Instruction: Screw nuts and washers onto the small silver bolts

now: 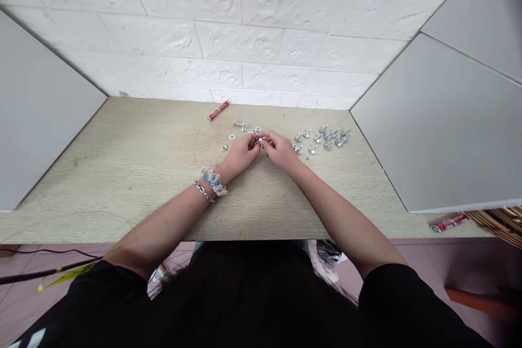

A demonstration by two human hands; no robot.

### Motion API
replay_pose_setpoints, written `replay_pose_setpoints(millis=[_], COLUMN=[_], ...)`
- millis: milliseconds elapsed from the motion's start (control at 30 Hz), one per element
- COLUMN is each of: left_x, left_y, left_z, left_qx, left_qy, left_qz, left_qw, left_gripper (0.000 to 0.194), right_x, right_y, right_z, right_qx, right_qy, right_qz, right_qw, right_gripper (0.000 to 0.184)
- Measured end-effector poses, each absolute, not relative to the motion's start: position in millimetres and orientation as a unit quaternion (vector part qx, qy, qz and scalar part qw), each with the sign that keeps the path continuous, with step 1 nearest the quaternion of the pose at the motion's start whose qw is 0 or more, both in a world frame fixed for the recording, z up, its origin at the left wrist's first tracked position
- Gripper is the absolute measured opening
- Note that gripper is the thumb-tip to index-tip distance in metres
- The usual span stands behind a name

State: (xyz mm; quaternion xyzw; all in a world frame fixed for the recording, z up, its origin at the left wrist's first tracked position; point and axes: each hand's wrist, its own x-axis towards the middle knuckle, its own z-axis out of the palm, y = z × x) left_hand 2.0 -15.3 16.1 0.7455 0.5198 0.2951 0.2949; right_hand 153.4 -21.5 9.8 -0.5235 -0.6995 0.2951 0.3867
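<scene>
My left hand [241,153] and my right hand [281,151] meet over the middle of the wooden table [134,174], fingers pinched together on a small silver bolt [258,141] held between them. A bracelet and a cloth scrunchie sit on my left wrist. Loose washers and a bolt [240,126] lie just beyond my left hand. A cluster of several assembled silver bolts [324,138] lies to the right of my right hand.
A red tube [217,111] lies near the white brick wall at the back. Grey partition panels [440,136] stand on both sides. Another red tube [448,223] and a wicker basket [499,223] sit at the right edge.
</scene>
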Motion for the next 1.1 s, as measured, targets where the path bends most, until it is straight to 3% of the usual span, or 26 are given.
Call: replay_pose_setpoints(millis=[367, 567, 667, 800, 1100], left_x=[1.9, 1.9, 1.9, 1.9, 2.7], left_y=[-14.8, -15.7, -16.1, -15.9, -17.0], left_z=[16.3, 16.3, 17.5, 17.7, 18.0], left_qx=[0.766, 0.762, 0.761, 0.759, 0.753], left_qy=[0.509, 0.510, 0.511, 0.511, 0.504], left_qz=[0.275, 0.281, 0.278, 0.280, 0.298], left_qw=[0.281, 0.283, 0.288, 0.289, 0.300], left_gripper=[0.022, 0.022, 0.022, 0.022, 0.017], right_x=[158.3, 159.2, 158.8, 156.9, 156.5], right_y=[-20.2, -23.7, -24.2, -22.0, -18.7], right_z=[7.5, 11.0, 11.2, 9.3, 4.7], right_qx=[-0.565, -0.572, -0.568, -0.556, -0.532], right_qy=[-0.695, -0.687, -0.684, -0.685, -0.709], right_qz=[0.255, 0.258, 0.246, 0.252, 0.249], right_qw=[0.365, 0.367, 0.385, 0.398, 0.391], right_gripper=[0.026, 0.053, 0.045, 0.014, 0.017])
